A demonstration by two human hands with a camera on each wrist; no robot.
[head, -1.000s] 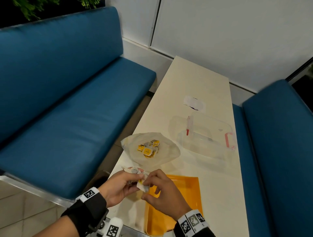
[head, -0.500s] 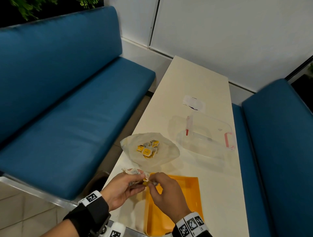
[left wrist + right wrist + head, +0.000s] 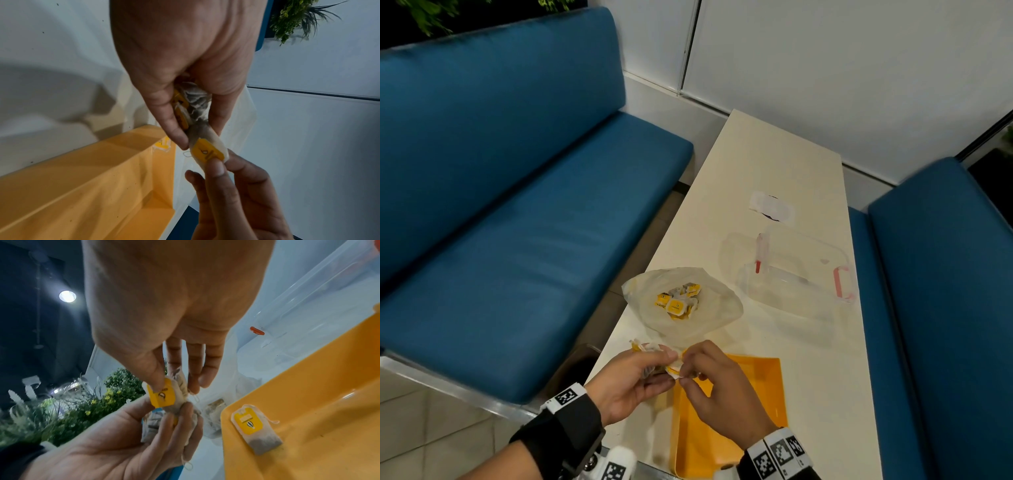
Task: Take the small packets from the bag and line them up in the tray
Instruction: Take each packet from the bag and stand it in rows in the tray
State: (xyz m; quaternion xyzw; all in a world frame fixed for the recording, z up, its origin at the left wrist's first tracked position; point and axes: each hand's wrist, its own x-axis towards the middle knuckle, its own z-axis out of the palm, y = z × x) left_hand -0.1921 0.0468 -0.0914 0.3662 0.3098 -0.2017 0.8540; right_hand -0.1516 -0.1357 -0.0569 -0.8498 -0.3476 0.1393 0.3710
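Two blue benches (image 3: 510,212) flank a long cream table (image 3: 767,178) that runs away toward a white wall. On the table's right side, past the middle, sits a clear plastic container (image 3: 791,270) with pink latches, and beyond it a small white paper (image 3: 772,208) lies flat. At the near end an orange tray (image 3: 767,387) rests close to the near edge; one small packet (image 3: 256,428) — a tea bag with a yellow tag — lies inside it by a corner, close to the rim. Just beyond the tray, toward the left edge of the table, the clear plastic bag (image 3: 709,315) lies open and slack with a cluster of yellow-tagged packets (image 3: 677,300) heaped in its middle. Both hands meet over the tray's far left corner, above the table's left edge. The left hand (image 3: 631,383) is curled around a crumpled bunch of packets (image 3: 193,100), fingers and thumb closed on them. The right hand (image 3: 717,387) pinches a single packet (image 3: 207,151) by its yellow tag between thumb and forefinger, the other fingers loosely extended — this packet touches the bunch in the left hand. A thin white string (image 3: 188,464) dangles below the left hand's fingers.
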